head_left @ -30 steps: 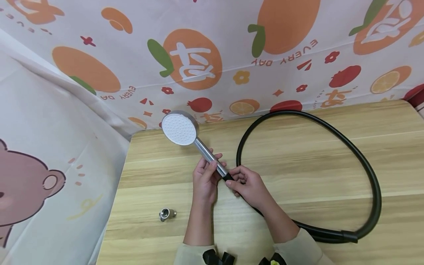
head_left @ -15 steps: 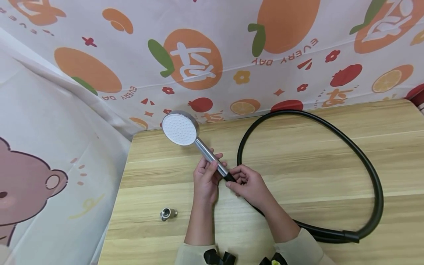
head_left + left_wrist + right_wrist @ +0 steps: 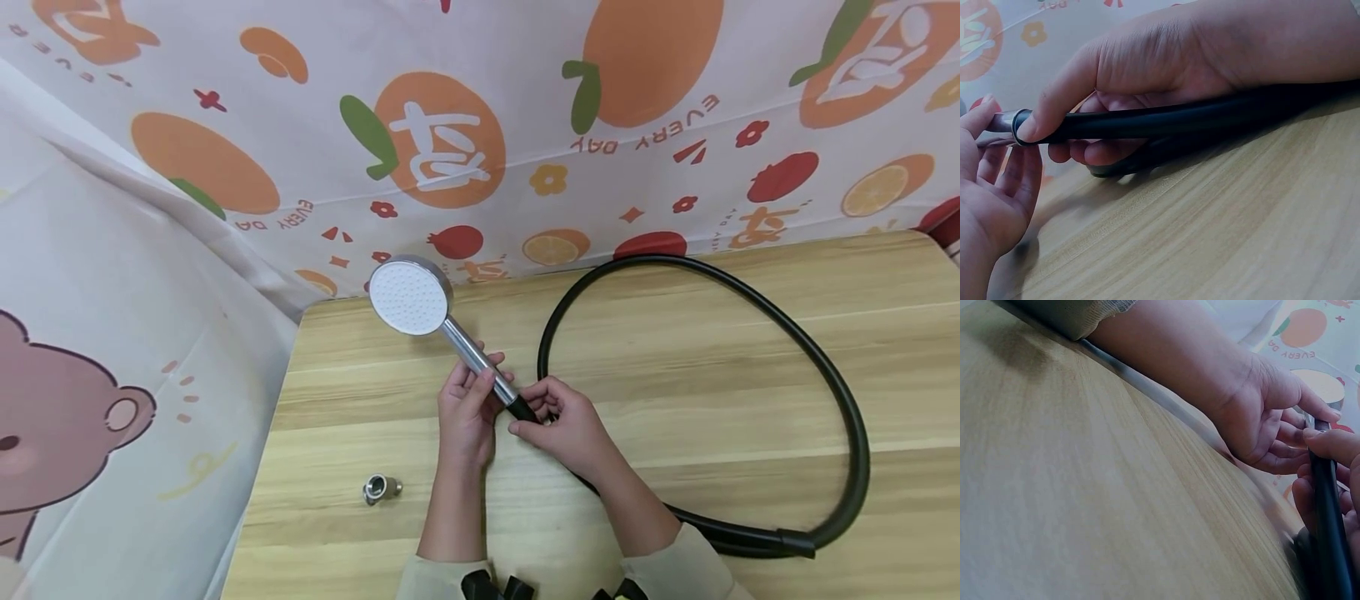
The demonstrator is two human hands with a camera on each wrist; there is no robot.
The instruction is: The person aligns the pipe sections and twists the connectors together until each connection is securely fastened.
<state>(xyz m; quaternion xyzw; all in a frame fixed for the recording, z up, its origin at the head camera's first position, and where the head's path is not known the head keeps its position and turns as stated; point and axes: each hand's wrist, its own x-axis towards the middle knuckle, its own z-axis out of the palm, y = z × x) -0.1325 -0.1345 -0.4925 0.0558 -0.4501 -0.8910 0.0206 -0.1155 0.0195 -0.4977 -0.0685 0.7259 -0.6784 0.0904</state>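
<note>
A chrome shower head (image 3: 408, 297) with a round white spray face is held up at a slant, its face toward the upper left. My left hand (image 3: 465, 417) grips its metal handle, thumb on top and fingers behind. At the handle's lower end sits the black end of a hose (image 3: 832, 379). My right hand (image 3: 573, 429) pinches this black end between thumb and fingers, right below the left hand. In the left wrist view the right thumb presses at the joint where black hose end (image 3: 1116, 125) meets metal.
The hose lies in a wide loop over the right side of the wooden table (image 3: 315, 417). A small metal fitting (image 3: 381, 488) lies on the table left of the left forearm. Printed cloth (image 3: 510, 50) hangs behind the table and at its left.
The right hand has shifted slightly at the hose end, and more of the black end shows between the hands. The left hand and shower head stay nearly in place.
</note>
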